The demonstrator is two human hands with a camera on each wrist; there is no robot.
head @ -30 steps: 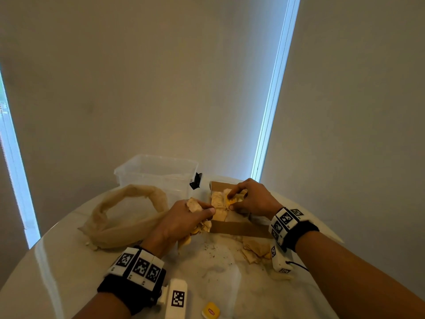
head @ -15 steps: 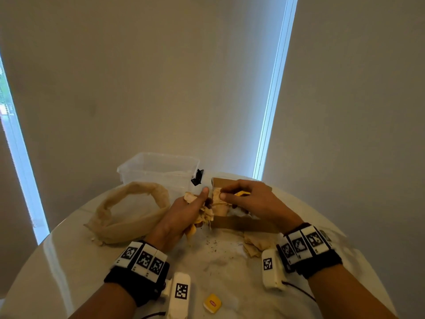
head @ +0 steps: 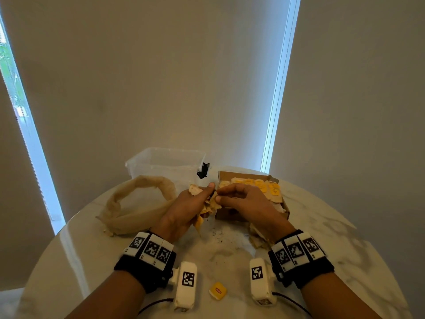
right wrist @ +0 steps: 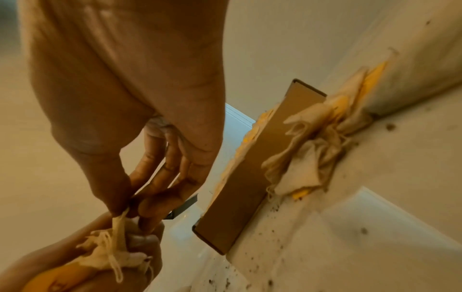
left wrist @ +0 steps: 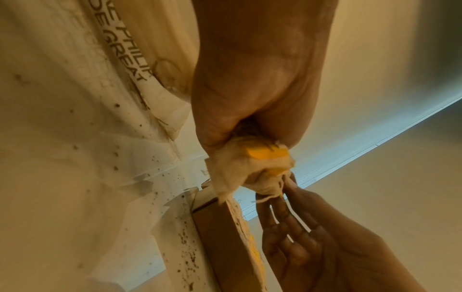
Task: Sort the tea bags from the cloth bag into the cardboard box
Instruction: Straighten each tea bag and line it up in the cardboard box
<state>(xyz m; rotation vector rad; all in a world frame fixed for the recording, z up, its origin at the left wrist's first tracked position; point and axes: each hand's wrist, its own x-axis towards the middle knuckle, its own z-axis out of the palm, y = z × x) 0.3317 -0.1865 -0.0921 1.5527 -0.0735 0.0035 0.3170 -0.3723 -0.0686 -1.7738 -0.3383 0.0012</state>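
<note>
Beside the brown cardboard box [head: 251, 199] — already part-filled with yellow-tagged tea bags [head: 264, 186] — left hand [head: 184, 208] fingers clench a crumpled bunch [left wrist: 252, 168]; right hand [head: 246, 201] fingers pinch one bag's string. More bags [right wrist: 307, 158] lie loose beside the box.

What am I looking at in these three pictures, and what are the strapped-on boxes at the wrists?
No machine here: a person works with bare hands at a table. The boxes are wrist cameras. The wide picture comes from a head camera; the two close ones look along each hand. The left hand grips a bunch of tea bags; the right hand pinches a string from that bunch. On the table lie a cardboard box partly filled with tea bags, a cloth bag, a clear tub, a loose yellow tag, a heap of tea bags beside the box, and spilled crumbs.
</note>
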